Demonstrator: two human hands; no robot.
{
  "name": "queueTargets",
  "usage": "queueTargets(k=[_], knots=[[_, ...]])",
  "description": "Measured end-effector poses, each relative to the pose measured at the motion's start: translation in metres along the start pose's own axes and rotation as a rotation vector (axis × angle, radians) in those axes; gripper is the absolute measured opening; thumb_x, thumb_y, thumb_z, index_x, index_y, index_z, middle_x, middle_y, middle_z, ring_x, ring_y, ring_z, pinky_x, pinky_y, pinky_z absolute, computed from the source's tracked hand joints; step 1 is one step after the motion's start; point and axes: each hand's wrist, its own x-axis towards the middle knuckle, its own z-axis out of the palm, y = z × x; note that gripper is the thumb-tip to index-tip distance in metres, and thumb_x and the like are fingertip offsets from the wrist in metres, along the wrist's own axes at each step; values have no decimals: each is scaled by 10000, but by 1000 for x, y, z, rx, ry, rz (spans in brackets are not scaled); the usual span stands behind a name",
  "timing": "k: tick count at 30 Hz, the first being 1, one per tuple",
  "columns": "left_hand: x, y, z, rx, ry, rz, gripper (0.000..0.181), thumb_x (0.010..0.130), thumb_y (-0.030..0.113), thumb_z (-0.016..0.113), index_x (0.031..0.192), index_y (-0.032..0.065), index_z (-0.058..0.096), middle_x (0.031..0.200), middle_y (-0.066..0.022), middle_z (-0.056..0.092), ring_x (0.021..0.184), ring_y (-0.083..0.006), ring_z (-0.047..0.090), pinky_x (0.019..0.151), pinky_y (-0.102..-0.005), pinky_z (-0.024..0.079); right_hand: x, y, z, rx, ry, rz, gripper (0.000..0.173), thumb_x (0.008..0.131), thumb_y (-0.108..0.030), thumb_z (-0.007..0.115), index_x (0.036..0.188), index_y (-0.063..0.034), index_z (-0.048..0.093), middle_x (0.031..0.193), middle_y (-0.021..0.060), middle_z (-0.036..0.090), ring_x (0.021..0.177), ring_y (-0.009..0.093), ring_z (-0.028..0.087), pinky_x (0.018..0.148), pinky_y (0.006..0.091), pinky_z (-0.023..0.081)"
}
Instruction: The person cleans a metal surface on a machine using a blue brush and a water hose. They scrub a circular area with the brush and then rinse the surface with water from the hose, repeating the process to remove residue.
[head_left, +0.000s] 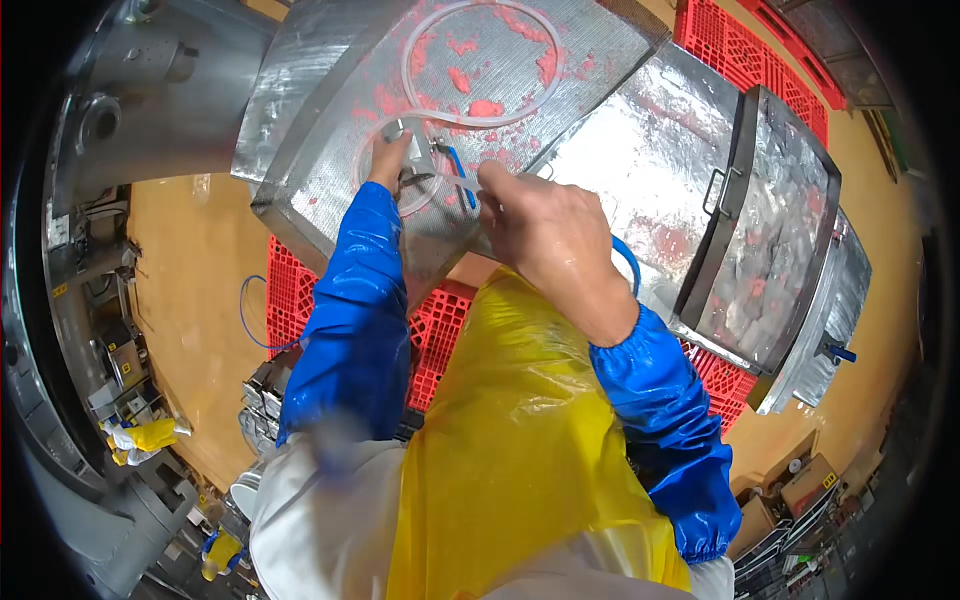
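My left hand (390, 159) grips a small metal fitting (418, 148) over a perforated metal surface. Beside the fitting is a blue-handled lever (459, 174). My right hand (551, 225), to the right of it, pinches the end of a pale, translucent strip or tube (454, 180) that runs from the fitting. A clear flexible hose (559, 60) lies in loops on the perforated metal surface (322, 161), partly behind my left hand. Pink, soft-looking residue (486, 108) is scattered inside and around the loop.
Right of the perforated surface stands a metal tank with a lid (652, 127) and a handle (718, 191). Red plastic pallets (442, 330) lie beneath. A large steel vessel (172, 97) is at upper left. Two people in yellow aprons (154, 435) are far off at lower left.
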Motion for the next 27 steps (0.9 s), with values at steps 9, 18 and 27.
queueTargets(k=[9,18,27], knots=[[-19,-18,23,217,77,-34,731,810,409,913,1291,-71,642,1113,-172,760,962,-263,743,891,-396,578,-12,14,11,-21,-54,83,175,942,-218,708,1071,-132,629,717,135,701,672,387,708,604,522,551],[-16,14,32,140,63,-385,959,812,538,899,1473,-33,503,1258,-179,691,982,-320,724,825,-437,633,-20,31,-9,15,71,112,150,936,-215,681,1069,-153,650,716,153,704,657,395,710,601,527,557],[-20,28,-4,-928,25,-496,447,1040,431,588,1320,86,635,1290,-181,643,1171,-437,629,988,-680,541,-4,-10,-34,31,39,-76,190,915,-201,696,1096,-148,674,707,148,709,630,382,708,577,530,552]])
